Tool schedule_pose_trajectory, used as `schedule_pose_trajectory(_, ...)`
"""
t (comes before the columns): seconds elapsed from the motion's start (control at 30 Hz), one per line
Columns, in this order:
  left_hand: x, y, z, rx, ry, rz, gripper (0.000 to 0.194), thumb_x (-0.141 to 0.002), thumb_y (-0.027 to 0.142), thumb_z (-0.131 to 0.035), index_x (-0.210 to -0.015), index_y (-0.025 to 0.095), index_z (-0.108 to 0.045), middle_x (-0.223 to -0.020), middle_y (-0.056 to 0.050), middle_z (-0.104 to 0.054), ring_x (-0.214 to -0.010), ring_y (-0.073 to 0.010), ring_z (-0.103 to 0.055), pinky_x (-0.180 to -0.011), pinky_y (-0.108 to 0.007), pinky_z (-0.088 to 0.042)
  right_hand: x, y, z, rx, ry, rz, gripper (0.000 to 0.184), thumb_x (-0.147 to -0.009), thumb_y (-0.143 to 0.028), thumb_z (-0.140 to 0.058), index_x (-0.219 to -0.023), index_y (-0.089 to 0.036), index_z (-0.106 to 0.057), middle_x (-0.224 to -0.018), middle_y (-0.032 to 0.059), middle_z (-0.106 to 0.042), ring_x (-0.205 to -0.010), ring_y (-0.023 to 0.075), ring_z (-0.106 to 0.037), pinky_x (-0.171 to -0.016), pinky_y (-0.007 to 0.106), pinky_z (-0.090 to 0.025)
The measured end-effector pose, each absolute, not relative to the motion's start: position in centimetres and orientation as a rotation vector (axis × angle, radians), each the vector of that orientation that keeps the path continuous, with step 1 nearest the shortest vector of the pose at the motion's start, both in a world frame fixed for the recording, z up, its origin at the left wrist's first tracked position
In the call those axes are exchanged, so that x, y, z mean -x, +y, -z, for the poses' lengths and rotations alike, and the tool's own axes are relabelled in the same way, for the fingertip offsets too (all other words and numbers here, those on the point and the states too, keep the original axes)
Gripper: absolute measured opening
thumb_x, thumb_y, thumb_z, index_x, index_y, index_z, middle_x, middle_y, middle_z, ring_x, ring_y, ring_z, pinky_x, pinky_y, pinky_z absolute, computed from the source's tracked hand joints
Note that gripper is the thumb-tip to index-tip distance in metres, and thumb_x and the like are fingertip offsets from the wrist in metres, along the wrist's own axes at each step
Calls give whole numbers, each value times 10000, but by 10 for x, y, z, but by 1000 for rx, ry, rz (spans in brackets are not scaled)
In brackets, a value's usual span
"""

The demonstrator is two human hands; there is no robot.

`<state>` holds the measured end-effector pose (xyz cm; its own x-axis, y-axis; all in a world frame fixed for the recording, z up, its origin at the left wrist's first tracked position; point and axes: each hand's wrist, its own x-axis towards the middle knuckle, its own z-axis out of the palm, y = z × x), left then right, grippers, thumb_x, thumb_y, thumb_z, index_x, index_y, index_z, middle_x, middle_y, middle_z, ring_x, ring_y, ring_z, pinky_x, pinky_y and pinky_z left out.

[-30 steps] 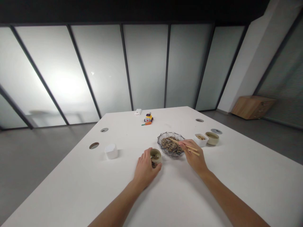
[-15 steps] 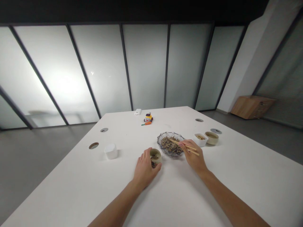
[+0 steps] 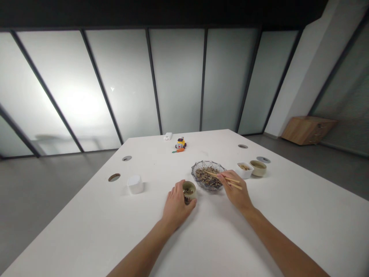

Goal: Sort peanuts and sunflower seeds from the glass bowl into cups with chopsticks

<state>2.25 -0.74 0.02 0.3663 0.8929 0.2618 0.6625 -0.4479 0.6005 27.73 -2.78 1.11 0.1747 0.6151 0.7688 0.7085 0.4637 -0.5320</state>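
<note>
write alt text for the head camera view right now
A left hand steadies a small green cup while the right hand dips wooden chopsticks into a glass bowl of striped seeds on a white table.

The right hand (image 3: 238, 192) holds chopsticks (image 3: 234, 184) over a glass bowl (image 3: 198, 181) of dark seeds (image 3: 207, 177).

The seed bowl (image 3: 211, 188) stands on the counter (image 3: 201, 238), chopsticks (image 3: 230, 180) reaching over its seeds (image 3: 205, 177), a cup (image 3: 193, 197) of seeds near its left and a tub (image 3: 135, 185) farther left. Right of the bowl are a filled dish (image 3: 245, 175), then another cup (image 3: 258, 171); behind, leftward, lie a toy carrot (image 3: 179, 151), toy vehicle (image 3: 181, 143) and small device (image 3: 168, 136).
</note>
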Motion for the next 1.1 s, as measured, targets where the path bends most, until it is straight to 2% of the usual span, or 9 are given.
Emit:
schedule_pose_trajectory(0.23, -22, -9, -3, -2220, 1361, -797, 666, -847, 356, -677, -1459, 236, -445, -1427, -131, -599, -1306, -319, -581, -1129, -480, -440, -277, -30, -14, 1236, -1475, 139, 350, -1044, -492, -561, -903, -238, -757, -865, 57, -726, -800, 218, -691, -769, 351, -567)
schedule_pose_trajectory(0.37, -23, -10, -4, -2207, 1359, -814, 661, -843, 354, -672, -1455, 226, -458, -1416, -129, -609, -1302, -319, -588, -1137, -482, -438, -280, -30, -19, 1288, -1356, 125, 443, -1015, -589, -556, -818, -241, -745, -820, 66, -727, -807, 237, -695, -787, 389, -578)
schedule_pose_trajectory(0.53, -22, -10, -4, -2208, 1354, -800, 678, -851, 368, -665, -1472, 214, -441, -1436, -138, -595, -1327, -319, -571, -1153, -480, -423, -283, -23, -19, 1147, -963, -309, 478, -866, -702, -707, -862, -224, -732, -874, 63, -749, -773, 236, -733, -807, 468, -654)
schedule_pose_trajectory(0.7, -22, -11, -4, -2208, 1356, -773, 681, -861, 364, -660, -1482, 218, -422, -1456, -141, -579, -1336, -318, -557, -1160, -478, -412, -287, -19, -21, 917, -758, -527, 390, -803, -591, -836, -802, -226, -699, -877, 22, -723, -878, 218, -746, -841, 470, -686)
schedule_pose_trajectory(0.83, -23, -10, -4, -2212, 1353, -784, 676, -859, 355, -674, -1476, 235, -427, -1454, -129, -584, -1332, -320, -563, -1157, -479, -419, -287, -21, -25, 881, -822, -676, 354, -805, -558, -846, -779, -241, -692, -820, 13, -731, -803, 213, -747, -728, 427, -702)
schedule_pose_trajectory(0.93, -22, -10, -4, -2217, 1353, -801, 671, -847, 337, -690, -1464, 253, -439, -1433, -118, -602, -1324, -314, -575, -1150, -467, -428, -281, -25, -26, 935, -962, -782, 395, -809, -604, -821, -778, -224, -716, -807, 43, -745, -777, 231, -747, -630, 391, -691)
schedule_pose_trajectory(1.1, -22, -11, -4, -2223, 1350, -814, 659, -860, 334, -682, -1465, 232, -438, -1433, -122, -601, -1323, -307, -575, -1146, -458, -432, -271, -28, -28, 990, -1002, -834, 485, -791, -687, -787, -743, -209, -719, -783, 59, -733, -755, 245, -741, -605, 384, -674)
